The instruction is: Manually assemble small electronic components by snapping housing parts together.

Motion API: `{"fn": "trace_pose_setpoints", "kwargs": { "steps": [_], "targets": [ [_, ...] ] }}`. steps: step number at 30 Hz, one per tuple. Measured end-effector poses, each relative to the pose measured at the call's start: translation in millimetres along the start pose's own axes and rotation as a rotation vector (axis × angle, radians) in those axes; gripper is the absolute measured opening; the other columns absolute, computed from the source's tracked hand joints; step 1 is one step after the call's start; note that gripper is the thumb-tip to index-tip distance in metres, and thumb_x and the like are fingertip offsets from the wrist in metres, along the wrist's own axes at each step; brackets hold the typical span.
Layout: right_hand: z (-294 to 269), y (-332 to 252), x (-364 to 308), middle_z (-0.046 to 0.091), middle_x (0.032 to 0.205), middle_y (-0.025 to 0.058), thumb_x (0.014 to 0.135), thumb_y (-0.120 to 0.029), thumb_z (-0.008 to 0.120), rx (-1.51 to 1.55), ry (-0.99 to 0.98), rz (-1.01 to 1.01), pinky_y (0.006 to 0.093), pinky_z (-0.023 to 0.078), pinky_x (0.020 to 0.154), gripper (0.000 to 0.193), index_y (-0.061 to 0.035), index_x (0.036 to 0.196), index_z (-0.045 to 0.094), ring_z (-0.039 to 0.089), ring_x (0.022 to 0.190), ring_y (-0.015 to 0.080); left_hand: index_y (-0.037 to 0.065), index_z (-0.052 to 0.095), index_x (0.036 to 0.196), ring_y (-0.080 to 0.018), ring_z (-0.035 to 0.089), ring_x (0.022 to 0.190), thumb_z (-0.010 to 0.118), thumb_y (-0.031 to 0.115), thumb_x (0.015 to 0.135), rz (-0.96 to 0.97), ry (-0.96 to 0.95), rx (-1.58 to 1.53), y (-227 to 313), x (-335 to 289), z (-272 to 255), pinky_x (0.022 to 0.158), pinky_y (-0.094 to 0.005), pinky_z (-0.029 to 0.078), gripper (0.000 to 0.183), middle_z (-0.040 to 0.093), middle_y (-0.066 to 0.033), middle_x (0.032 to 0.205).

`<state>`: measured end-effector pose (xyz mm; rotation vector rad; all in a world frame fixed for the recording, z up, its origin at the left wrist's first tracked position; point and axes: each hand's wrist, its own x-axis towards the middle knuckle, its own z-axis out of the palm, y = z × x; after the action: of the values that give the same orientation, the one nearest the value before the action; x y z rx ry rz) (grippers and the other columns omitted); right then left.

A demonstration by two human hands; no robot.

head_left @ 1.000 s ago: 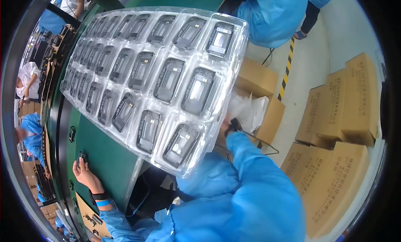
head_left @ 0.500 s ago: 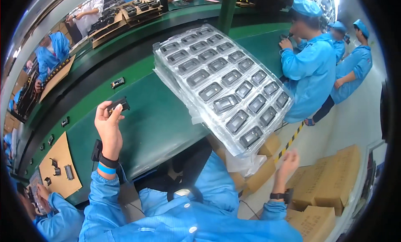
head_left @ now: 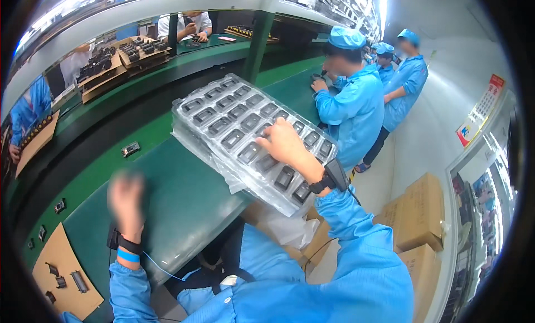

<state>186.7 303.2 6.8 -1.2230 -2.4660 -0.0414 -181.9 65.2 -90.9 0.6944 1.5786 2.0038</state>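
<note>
Beneath the right hand (head_left: 287, 142), its grip indeterminable, the clear tray (head_left: 223, 162) apparently overhangs the bench (head_left: 189, 211); downward pressure might tip it. Left hand (head_left: 125, 197): blurred, grip likewise unclear.

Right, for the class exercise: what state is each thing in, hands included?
Right hand: at the tray, thumb and fingers apart
Left hand: blurred, grip unclear
Plastic tray: most visible pockets filled
Black frames: lying in pockets
Plastic bag: crumpled
Cardboard sheet: flat, bearing loose parts
Blue wristband: worn
</note>
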Motion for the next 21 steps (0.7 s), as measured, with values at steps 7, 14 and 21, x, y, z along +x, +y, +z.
{"fn": "trace_pose_setpoints", "kwargs": {
  "steps": [7, 14, 21],
  "targets": [
    [-11.4, 2.9, 30.5, 0.073, 0.079, 0.0172, 0.074, -0.029, 0.087, 0.286, -0.222, 0.207, 0.0426, 0.057, 0.073, 0.034, 0.0005, 0.087, 0.076, 0.072, 0.078, 0.0311, 0.005, 0.060, 0.115, -0.0097, 0.068, 0.085, 0.076, 0.002, 0.092, 0.016, -0.007, 0.010, -16.3, -5.2, -4.4, 0.065, -0.0235, 0.053, 0.028, 0.070, -0.0028, 0.099],
    [-34.9, 18.2, 35.0, 0.068, 0.079, 0.0243, 0.086, -0.018, 0.069, -0.001, -0.057, -0.044, 0.0475, 0.053, 0.067, 0.025, 0.0072, 0.087, 0.068, 0.069, 0.074, 0.0364, 0.001, 0.063, 0.116, -0.0168, 0.070, 0.088, 0.079, 0.000, 0.087, 0.066, -0.025, -0.046, -26.0, -2.4, -0.1, 0.070, -0.0276, 0.058, 0.034, 0.070, -0.0079, 0.099],
    [-37.6, -169.2, -29.3, 0.072, 0.101, 0.0056, 0.101, -0.003, 0.066, 0.939, 0.095, -0.032, 0.0239, 0.054, 0.069, 0.022, 0.0029, 0.121, 0.070, 0.066, 0.080, 0.0089, 0.002, 0.057, 0.116, -0.0140, 0.070, 0.091, 0.077, -0.004, 0.089, 0.001, 0.067, -0.200, -15.7, 9.3, -14.2, 0.068, -0.0256, 0.057, 0.033, 0.072, -0.0097, 0.105]
  ]
}}
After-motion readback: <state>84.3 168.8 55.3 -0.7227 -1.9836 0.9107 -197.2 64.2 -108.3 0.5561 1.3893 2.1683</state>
